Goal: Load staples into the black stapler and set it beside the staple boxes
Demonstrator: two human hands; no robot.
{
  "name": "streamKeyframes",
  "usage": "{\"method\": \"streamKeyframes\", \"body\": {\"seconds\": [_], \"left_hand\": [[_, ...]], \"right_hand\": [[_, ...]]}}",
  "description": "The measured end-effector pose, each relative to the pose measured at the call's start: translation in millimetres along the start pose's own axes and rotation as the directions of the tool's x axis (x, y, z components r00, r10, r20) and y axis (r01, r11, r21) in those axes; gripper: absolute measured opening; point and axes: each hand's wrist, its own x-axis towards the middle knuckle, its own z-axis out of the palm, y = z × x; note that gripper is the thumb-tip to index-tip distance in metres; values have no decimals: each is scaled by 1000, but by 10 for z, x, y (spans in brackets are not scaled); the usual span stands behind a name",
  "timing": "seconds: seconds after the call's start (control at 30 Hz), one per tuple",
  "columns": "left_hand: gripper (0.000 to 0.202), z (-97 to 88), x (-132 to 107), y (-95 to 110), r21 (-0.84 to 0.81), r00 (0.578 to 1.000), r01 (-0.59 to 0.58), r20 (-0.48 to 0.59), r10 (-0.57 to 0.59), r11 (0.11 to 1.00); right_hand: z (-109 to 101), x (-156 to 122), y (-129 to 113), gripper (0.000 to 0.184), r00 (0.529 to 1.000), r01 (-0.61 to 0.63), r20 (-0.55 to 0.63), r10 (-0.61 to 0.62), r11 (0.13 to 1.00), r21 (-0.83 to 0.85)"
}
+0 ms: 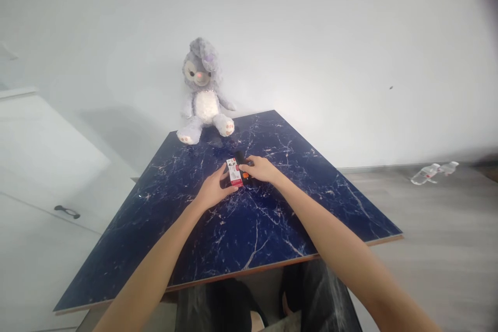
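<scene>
A small white and red box (pixel 234 172) with printing on it sits at the middle of the dark blue marbled tabletop (pixel 249 249). My left hand (pixel 213 187) holds the box from the left, its thumb at the near red end and its fingers by the far left side. Right beside the box is a black object with an orange spot (pixel 245 175), whose kind I cannot make out. My right hand (pixel 259 168) is closed on this black object, its thumb reaching over to the box's right edge. The fingers underneath are hidden.
A grey-purple plush rabbit toy (pixel 206 106) sits at the table's far left edge, against the white wall. To the left stands a white cabinet (pixel 35 166) with a dark handle. Clear plastic bottles (pixel 426 174) lie on the floor at the right.
</scene>
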Motion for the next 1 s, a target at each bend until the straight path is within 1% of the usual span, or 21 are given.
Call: {"method": "streamKeyframes", "body": {"seconds": [0.1,0.17,0.27,0.4,0.5,0.63,0.8,0.87,0.93,1.0], "left_hand": [[104,10,15,-28,-28,1000,-20,-19,19,999],[102,7,13,-37,-31,997,-63,-38,62,998],[94,-23,-14,-25,-17,992,-126,-30,125,992],[69,-64,-47,10,-65,975,-218,30,220,974],[63,-58,-37,8,-56,976,-219,4,220,974],[63,-32,-18,-26,-58,981,-195,-6,195,979],[81,-31,-29,-12,-16,988,-155,-20,154,988],[85,-42,-11,15,-19,991,-133,-17,133,991],[89,-41,58,55,-29,993,-116,0,116,993],[95,0,202,125,-24,996,-86,14,86,996]], "right_hand": [[-19,12,38,40,996,-16,93,3,989,146],[-28,13,49,38,993,-35,116,13,982,185],[-31,1,39,38,997,-5,77,-2,996,89],[-25,-22,12,40,998,59,28,-58,997,-56],[-17,-26,6,39,997,76,26,-74,993,-90],[-11,-12,16,38,997,81,18,-80,991,-104],[11,0,36,39,997,75,24,-72,991,-110],[22,1,43,41,998,69,12,-68,991,-115],[10,8,59,43,997,78,-10,-80,989,-124],[-49,25,100,44,995,77,-43,-87,979,-187]]}}
